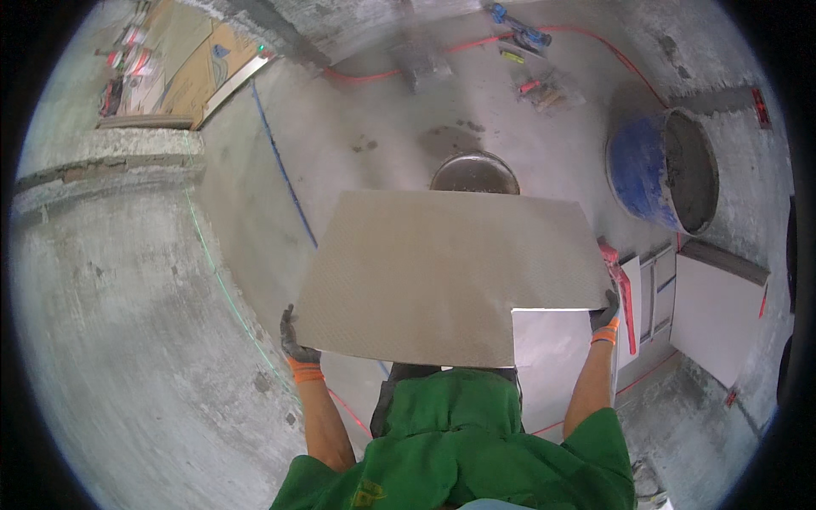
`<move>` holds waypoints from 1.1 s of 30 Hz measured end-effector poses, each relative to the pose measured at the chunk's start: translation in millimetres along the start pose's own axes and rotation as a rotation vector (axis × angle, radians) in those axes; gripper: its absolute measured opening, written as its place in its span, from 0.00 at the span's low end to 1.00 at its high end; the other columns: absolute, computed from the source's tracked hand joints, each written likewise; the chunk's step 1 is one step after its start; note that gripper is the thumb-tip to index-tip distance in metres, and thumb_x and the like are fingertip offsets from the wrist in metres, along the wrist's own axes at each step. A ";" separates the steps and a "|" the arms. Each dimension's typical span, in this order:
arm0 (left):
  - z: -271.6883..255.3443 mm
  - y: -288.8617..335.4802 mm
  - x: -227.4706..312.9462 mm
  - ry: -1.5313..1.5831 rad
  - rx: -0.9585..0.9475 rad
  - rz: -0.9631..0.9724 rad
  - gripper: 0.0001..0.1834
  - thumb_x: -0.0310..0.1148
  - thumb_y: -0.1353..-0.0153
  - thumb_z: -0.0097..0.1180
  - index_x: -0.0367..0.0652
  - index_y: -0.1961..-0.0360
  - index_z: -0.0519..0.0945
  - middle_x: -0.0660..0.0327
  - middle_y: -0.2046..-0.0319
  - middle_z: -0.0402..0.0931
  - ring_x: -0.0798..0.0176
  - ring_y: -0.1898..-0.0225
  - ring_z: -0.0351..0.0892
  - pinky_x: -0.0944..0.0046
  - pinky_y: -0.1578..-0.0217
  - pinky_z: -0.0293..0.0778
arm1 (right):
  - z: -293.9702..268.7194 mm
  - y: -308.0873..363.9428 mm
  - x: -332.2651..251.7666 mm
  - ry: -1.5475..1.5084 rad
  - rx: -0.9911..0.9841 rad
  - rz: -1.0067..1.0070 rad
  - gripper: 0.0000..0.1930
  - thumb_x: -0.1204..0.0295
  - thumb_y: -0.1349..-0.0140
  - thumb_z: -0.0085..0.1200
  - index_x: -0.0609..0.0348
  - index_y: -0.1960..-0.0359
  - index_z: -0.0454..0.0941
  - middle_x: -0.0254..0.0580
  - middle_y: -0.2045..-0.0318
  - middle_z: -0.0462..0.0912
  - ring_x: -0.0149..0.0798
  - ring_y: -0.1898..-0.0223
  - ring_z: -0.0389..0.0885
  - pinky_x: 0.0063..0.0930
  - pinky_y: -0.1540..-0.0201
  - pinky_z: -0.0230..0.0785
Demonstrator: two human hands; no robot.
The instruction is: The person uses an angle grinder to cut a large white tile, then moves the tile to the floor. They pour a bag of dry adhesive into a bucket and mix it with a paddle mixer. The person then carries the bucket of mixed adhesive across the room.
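Observation:
A large grey-brown tile (425,263) with a rectangular notch cut from its near right corner is held up in front of my body, its textured face toward me. My left hand (297,342), in a dark glove with an orange cuff, grips the tile's near left corner. On the opposite side my right hand (605,313), gloved the same way, is closed on the right edge just beside the notch. The fingers under the tile are hidden on both sides. Close to my right hand is a long red tool (627,297), its kind unclear.
Beyond the tile stands a round bucket (474,161), partly covered. A blue tub (633,174) of grey mortar is at the right, near stacked white tiles (721,310). A blue power tool (520,30) and red cord (595,41) lie at the back. Cardboard (191,64) is far left.

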State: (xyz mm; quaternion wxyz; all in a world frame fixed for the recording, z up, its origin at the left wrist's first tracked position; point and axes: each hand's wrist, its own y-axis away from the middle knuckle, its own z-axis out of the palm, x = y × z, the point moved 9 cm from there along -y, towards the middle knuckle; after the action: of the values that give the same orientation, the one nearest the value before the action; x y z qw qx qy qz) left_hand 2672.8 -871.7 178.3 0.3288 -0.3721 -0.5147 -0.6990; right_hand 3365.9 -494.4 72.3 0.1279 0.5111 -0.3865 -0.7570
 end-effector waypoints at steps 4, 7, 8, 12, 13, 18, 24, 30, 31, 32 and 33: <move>-48.7 65.6 -75.3 0.248 0.116 -0.247 0.26 0.51 0.42 0.48 0.44 0.50 0.71 0.56 0.46 0.66 0.51 0.47 0.67 0.45 0.45 0.63 | 7.9 -49.3 -26.7 0.080 -0.054 0.006 0.23 0.68 0.50 0.53 0.58 0.50 0.70 0.42 0.53 0.74 0.43 0.52 0.72 0.34 0.49 0.66; -69.5 114.5 -135.6 0.396 0.221 -0.410 0.30 0.56 0.44 0.48 0.46 0.46 0.68 0.57 0.45 0.66 0.52 0.47 0.67 0.46 0.46 0.63 | -1.8 -95.1 -27.9 0.137 -0.079 0.056 0.20 0.68 0.49 0.55 0.59 0.53 0.73 0.40 0.56 0.77 0.42 0.55 0.74 0.33 0.50 0.68; -71.8 130.8 -159.0 0.424 0.261 -0.431 0.32 0.57 0.44 0.48 0.47 0.46 0.67 0.57 0.45 0.66 0.52 0.46 0.67 0.46 0.46 0.64 | -8.6 -110.3 -25.3 0.158 -0.086 0.058 0.19 0.67 0.48 0.55 0.58 0.54 0.74 0.40 0.57 0.78 0.41 0.55 0.75 0.33 0.50 0.68; -72.8 180.6 -244.0 0.393 0.304 -0.506 0.34 0.60 0.45 0.46 0.49 0.44 0.65 0.61 0.45 0.66 0.52 0.46 0.66 0.47 0.47 0.65 | -71.4 -169.3 -3.9 0.183 0.124 0.064 0.17 0.66 0.43 0.52 0.58 0.53 0.73 0.39 0.55 0.77 0.40 0.53 0.74 0.31 0.47 0.66; -69.6 181.4 -264.7 0.383 0.244 -0.510 0.34 0.61 0.45 0.45 0.50 0.44 0.65 0.62 0.45 0.67 0.53 0.46 0.66 0.48 0.47 0.65 | -75.8 -178.3 13.8 0.109 0.050 0.120 0.16 0.66 0.41 0.49 0.58 0.52 0.73 0.39 0.54 0.76 0.39 0.51 0.73 0.32 0.46 0.65; -114.1 181.7 -377.8 0.202 0.343 -0.739 0.35 0.62 0.44 0.41 0.52 0.41 0.63 0.65 0.44 0.64 0.58 0.45 0.65 0.55 0.47 0.65 | -97.5 -180.1 112.0 0.035 -0.020 0.338 0.17 0.63 0.38 0.42 0.55 0.51 0.71 0.37 0.51 0.75 0.38 0.48 0.70 0.36 0.42 0.59; -142.1 143.8 -450.2 -0.021 0.430 -0.848 0.43 0.70 0.46 0.27 0.54 0.35 0.51 0.67 0.34 0.45 0.58 0.34 0.41 0.52 0.37 0.36 | -87.0 -193.4 190.2 0.199 -0.124 0.451 0.18 0.58 0.38 0.39 0.49 0.51 0.71 0.35 0.51 0.74 0.38 0.47 0.68 0.41 0.41 0.55; -97.2 113.3 -448.6 0.136 0.383 -0.783 0.38 0.67 0.46 0.39 0.58 0.39 0.58 0.66 0.40 0.57 0.58 0.40 0.56 0.49 0.44 0.56 | -50.9 -233.8 171.8 0.187 -0.083 0.374 0.17 0.55 0.38 0.41 0.44 0.51 0.72 0.30 0.51 0.75 0.33 0.52 0.73 0.42 0.52 0.68; -85.2 105.5 -448.0 0.222 0.370 -0.752 0.36 0.66 0.46 0.40 0.58 0.40 0.60 0.65 0.41 0.60 0.58 0.42 0.60 0.49 0.46 0.61 | -31.7 -236.8 164.4 0.209 -0.076 0.382 0.18 0.55 0.39 0.44 0.43 0.50 0.71 0.32 0.53 0.75 0.36 0.53 0.74 0.42 0.53 0.69; -74.9 100.1 -448.6 0.309 0.387 -0.747 0.35 0.64 0.45 0.41 0.58 0.41 0.61 0.65 0.43 0.62 0.57 0.45 0.63 0.50 0.49 0.65 | -14.3 -238.2 149.4 0.256 -0.023 0.331 0.19 0.54 0.41 0.47 0.42 0.49 0.69 0.35 0.54 0.75 0.38 0.54 0.74 0.41 0.54 0.70; -60.2 92.3 -448.1 0.338 0.320 -0.733 0.33 0.63 0.44 0.41 0.58 0.41 0.62 0.65 0.44 0.63 0.57 0.46 0.65 0.50 0.50 0.67 | 8.3 -232.6 142.5 0.303 -0.066 0.344 0.20 0.53 0.41 0.47 0.43 0.48 0.69 0.36 0.53 0.75 0.39 0.55 0.74 0.41 0.54 0.70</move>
State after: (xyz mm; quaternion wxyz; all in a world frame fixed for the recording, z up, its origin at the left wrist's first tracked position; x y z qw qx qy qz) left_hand 2966.8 -918.8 -174.2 0.1922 0.0105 -0.6534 -0.7321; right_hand 3342.1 -419.1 -188.9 0.3285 0.5411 -0.4192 -0.6508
